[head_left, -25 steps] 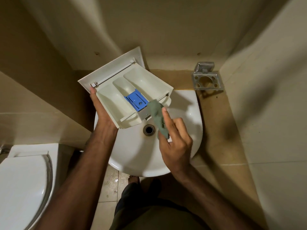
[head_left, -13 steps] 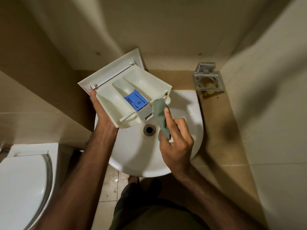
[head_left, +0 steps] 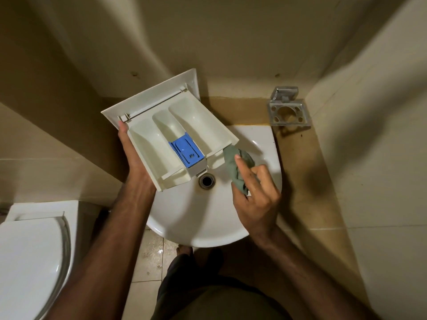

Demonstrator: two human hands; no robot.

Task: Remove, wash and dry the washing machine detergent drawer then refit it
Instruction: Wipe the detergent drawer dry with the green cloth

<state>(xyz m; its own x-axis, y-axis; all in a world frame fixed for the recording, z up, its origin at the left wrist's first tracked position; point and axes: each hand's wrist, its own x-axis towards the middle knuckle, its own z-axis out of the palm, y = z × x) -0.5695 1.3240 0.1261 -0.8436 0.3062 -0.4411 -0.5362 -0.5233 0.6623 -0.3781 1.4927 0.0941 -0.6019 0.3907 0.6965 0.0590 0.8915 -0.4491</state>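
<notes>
The white detergent drawer (head_left: 161, 135) hangs tilted over the sink (head_left: 203, 218), open side up, with a blue insert (head_left: 186, 151) in its middle compartment. My left hand (head_left: 130, 153) grips it from below along its left side, thumb near the front panel. My right hand (head_left: 254, 195) pinches a grey-green cloth (head_left: 235, 162) and presses it with the index finger against the drawer's rear right corner.
The sink drain (head_left: 207, 180) lies just below the drawer's rear end. A metal toothbrush holder (head_left: 287, 112) is fixed to the wall at the right. A white toilet (head_left: 30, 257) stands at the lower left. Walls close in on both sides.
My right hand has slid the cloth rightward along the drawer's rear edge, from beside the blue insert to the right corner. The left hand and the drawer have barely moved.
</notes>
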